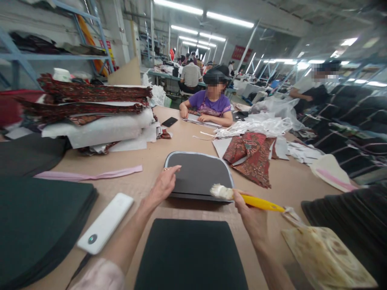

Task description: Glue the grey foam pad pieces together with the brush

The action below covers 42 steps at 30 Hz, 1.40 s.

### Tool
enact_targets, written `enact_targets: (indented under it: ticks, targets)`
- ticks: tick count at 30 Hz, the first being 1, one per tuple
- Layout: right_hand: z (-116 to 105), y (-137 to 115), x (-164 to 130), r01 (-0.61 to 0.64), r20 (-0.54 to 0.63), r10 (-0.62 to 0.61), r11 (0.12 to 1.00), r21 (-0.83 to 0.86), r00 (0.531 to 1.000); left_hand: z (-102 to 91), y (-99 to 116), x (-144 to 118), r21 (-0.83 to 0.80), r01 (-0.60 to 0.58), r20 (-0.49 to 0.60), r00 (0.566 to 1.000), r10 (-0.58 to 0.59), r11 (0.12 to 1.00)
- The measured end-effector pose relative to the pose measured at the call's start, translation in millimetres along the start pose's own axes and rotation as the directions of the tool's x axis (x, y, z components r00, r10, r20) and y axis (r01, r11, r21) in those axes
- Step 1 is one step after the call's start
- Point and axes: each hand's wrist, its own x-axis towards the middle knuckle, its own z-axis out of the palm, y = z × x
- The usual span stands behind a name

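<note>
Grey felt-like padding, cut as a rounded panel with a pale edge (198, 175), lay flat on the tan worktable (157, 155) straight ahead of us. Our left hand (163, 186) rested on its near left corner, fingers together and pressed flat, pinning the panel rather than gripping it. Our right hand (252, 217) was clamped around the yellow plastic handle of a glue brush (242, 197), whose whitish, loaded bristles touched the panel's near right edge.

To do this stroke well, we judged that the left hand should keep the panel from sliding while the brush ran along the rim in even passes, with the bristles held low so the paste spread thin and did not spill onto the table. Working away from the pinning hand would have kept our fingers out of the wet strip.

Just below, nearest us, sat a second dark rounded panel (190, 253), apart from the first. A white oblong power bank (104, 223) lay to the left beside a stack of dark sheets (39, 225), and a pink fabric strip (90, 174) lay beyond it. Red patterned cloth (252, 155) lay to the right of the grey panel. Across the table a person in a purple top (211, 106) worked with both hands on papers.
</note>
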Motion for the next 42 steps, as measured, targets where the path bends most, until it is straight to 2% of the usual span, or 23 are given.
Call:
enact_targets:
  ticks: [3, 7, 10, 12, 15, 19, 25, 31, 35, 37, 39, 40, 42]
  targets:
    - [44.0, -20.6, -6.1, -0.048, 0.240, 0.009, 0.987, 0.155, 0.971, -15.6, -34.8, 7.5, -0.121, 0.070, 0.123, 0.991, -0.055, 0.990]
    - [101.5, -39.3, -14.4, -0.103, 0.459, -0.038, 0.955, 0.279, 0.888, -8.7, -58.7, 7.6, -0.185, 0.058, 0.194, 0.981, -0.022, 0.981]
    - [125.4, -42.0, -15.8, -0.107, 0.545, -0.069, 0.953, 0.285, 0.836, -3.3, -60.7, 8.0, -0.177, 0.047, 0.207, 0.978, -0.009, 0.983]
    - [128.7, -37.8, -13.0, -0.071, 0.542, -0.081, 0.965, 0.253, 0.837, -2.4, -60.8, 9.3, -0.161, 0.040, 0.214, 0.977, -0.005, 0.986]
    - [117.8, -24.8, -4.4, -0.009, 0.466, -0.088, 0.980, 0.200, 0.880, -2.6, -62.0, 11.1, -0.133, 0.025, 0.204, 0.979, 0.002, 0.991]
    - [87.4, -2.2, 11.4, 0.035, 0.371, -0.068, 0.995, 0.094, 0.926, -4.2, -61.1, 10.8, -0.110, 0.004, 0.202, 0.979, 0.018, 0.994]
    - [35.0, 32.4, 37.2, -0.020, 0.250, 0.011, 0.999, 0.033, 0.968, -5.4, -53.4, 13.0, -0.061, 0.037, 0.229, 0.973, -0.022, 0.997]
    - [-30.2, 69.7, 64.4, -0.088, 0.114, 0.109, 0.981, -0.175, 0.987, -5.1, -55.3, 18.0, -0.018, 0.049, 0.224, 0.974, -0.044, 0.999]
    - [-69.8, 79.8, 71.5, -0.120, -0.055, 0.109, 0.957, -0.263, 0.992, -4.2, -44.7, 16.3, 0.026, 0.037, 0.236, 0.971, -0.042, 0.999]
    - [-77.0, 73.7, 70.9, -0.108, -0.118, 0.083, 0.969, -0.223, 0.990, 3.1, -25.7, 8.5, 0.119, 0.001, 0.199, 0.980, -0.025, 0.993]
    - [-71.7, 60.2, 70.4, -0.060, -0.133, 0.047, 0.993, -0.099, 0.990, 16.9, 1.4, -4.3, 0.243, -0.072, 0.161, 0.986, 0.033, 0.967]
    - [-64.5, 51.1, 70.6, -0.029, -0.110, 0.027, 0.999, -0.017, 0.994, 26.0, 15.9, -11.3, 0.295, -0.103, 0.163, 0.985, 0.056, 0.950]
    - [-42.6, 29.3, 71.7, 0.016, -0.013, -0.015, 0.990, 0.140, 1.000, 46.5, 41.2, -23.2, 0.340, -0.161, 0.234, 0.969, 0.082, 0.926]
